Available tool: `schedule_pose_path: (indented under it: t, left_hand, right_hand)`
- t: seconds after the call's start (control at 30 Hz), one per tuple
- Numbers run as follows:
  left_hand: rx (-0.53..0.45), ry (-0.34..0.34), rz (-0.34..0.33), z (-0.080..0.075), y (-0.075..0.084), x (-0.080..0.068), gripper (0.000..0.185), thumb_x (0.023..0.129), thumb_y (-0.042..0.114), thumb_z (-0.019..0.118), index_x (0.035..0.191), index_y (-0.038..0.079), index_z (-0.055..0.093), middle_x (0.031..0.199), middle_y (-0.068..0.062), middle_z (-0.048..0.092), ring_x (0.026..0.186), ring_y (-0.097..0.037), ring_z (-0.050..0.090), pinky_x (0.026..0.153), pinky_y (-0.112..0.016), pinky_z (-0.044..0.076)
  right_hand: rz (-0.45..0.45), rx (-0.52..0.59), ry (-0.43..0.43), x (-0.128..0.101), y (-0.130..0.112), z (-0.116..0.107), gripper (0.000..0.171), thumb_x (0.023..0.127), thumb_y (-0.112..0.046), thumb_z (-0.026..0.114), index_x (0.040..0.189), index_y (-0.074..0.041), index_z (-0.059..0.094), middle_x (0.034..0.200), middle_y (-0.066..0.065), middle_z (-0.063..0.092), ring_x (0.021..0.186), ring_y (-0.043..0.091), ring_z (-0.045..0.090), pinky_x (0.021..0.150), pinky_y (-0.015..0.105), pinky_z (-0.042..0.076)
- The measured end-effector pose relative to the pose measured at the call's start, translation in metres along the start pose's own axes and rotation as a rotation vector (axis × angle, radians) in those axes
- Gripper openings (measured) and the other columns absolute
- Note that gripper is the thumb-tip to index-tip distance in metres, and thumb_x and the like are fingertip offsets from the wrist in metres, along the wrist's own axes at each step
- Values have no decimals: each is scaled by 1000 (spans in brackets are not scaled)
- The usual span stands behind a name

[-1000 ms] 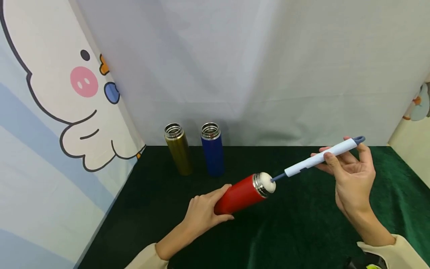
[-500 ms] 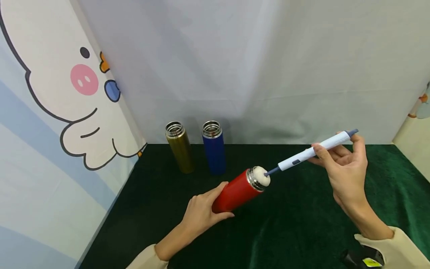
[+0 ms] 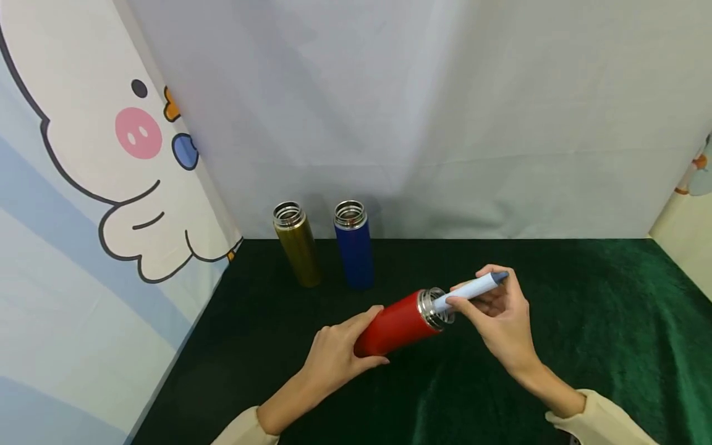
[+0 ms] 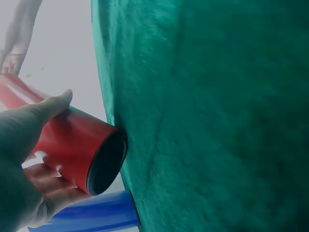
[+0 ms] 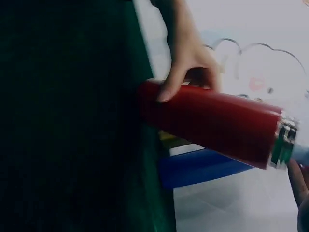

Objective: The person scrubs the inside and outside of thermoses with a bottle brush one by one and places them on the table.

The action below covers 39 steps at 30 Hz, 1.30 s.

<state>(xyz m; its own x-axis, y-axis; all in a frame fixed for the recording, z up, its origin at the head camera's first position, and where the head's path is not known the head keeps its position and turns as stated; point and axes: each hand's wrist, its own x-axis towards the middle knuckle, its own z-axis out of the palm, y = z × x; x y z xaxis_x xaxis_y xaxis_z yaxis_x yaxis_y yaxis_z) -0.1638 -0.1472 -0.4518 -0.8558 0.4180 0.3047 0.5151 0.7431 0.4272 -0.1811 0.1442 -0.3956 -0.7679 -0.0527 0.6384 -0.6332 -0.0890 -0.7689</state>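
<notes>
A red bottle (image 3: 397,324) with a bare metal neck is tilted, its mouth pointing up and right in the head view. My left hand (image 3: 334,349) grips it near the base, thumb and fingers around its sides; the left wrist view shows the dark bottom of the red bottle (image 4: 72,145). My right hand (image 3: 503,315) pinches the pale blue handle of a bottle brush (image 3: 470,292) with a dark blue end. The handle reaches into the bottle's mouth, and the white sponge head is hidden inside.
Behind the hands, a gold bottle (image 3: 298,250) and a blue bottle (image 3: 353,250) stand upright without lids on the dark green cloth (image 3: 601,321). A pale curtain (image 3: 473,111) rises at the back, with a cartoon-printed sheet (image 3: 83,204) on the left.
My right hand has moved left and down, pushing the brush from the mouth deep into the red bottle. The sponge head has gone out of sight. My left hand keeps its grip, tilting the bottle slightly.
</notes>
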Motion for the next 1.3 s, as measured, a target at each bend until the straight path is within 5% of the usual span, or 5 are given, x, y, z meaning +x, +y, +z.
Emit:
schedule_pose_path:
  t: [0.2, 0.3, 0.7, 1.03, 1.3]
  left_hand:
    - [-22, 11, -62, 0, -1, -1, 86, 80, 44, 87, 153, 33, 43, 135, -3, 69, 107, -18, 74, 94, -43, 60]
    - [-15, 1, -60, 0, -2, 0, 85, 80, 44, 86, 153, 32, 43, 136, -2, 69, 107, -18, 74, 94, -43, 60]
    - [7, -36, -27, -2, -2, 1, 87, 81, 44, 86, 154, 30, 42, 138, -3, 67, 107, -19, 74, 93, -43, 60]
    - [-54, -14, -11, -3, -1, 7, 82, 79, 43, 88, 150, 32, 49, 137, 2, 68, 110, -16, 73, 98, -41, 58]
    - [-29, -2, 13, 0, 3, 2, 83, 78, 43, 88, 150, 31, 50, 138, 2, 68, 111, -16, 73, 97, -41, 59]
  right_hand:
    - [-176, 269, 104, 15, -4, -8, 58, 88, 30, 52, 141, 10, 39, 112, 18, 75, 96, 24, 77, 83, 31, 62]
    - [-234, 387, 168, 28, -15, -20, 62, 89, 32, 46, 145, 9, 32, 110, 27, 73, 92, 32, 78, 79, 36, 63]
    - [-241, 503, 343, 40, -42, -44, 63, 82, 38, 48, 138, 11, 36, 98, 33, 72, 83, 40, 77, 70, 43, 63]
    - [-256, 463, 191, 40, -43, -40, 62, 84, 35, 50, 137, 9, 30, 103, 30, 73, 90, 38, 77, 73, 40, 63]
    - [-242, 378, 84, 18, -17, -18, 59, 83, 34, 56, 133, 12, 32, 108, 26, 74, 94, 32, 78, 77, 37, 63]
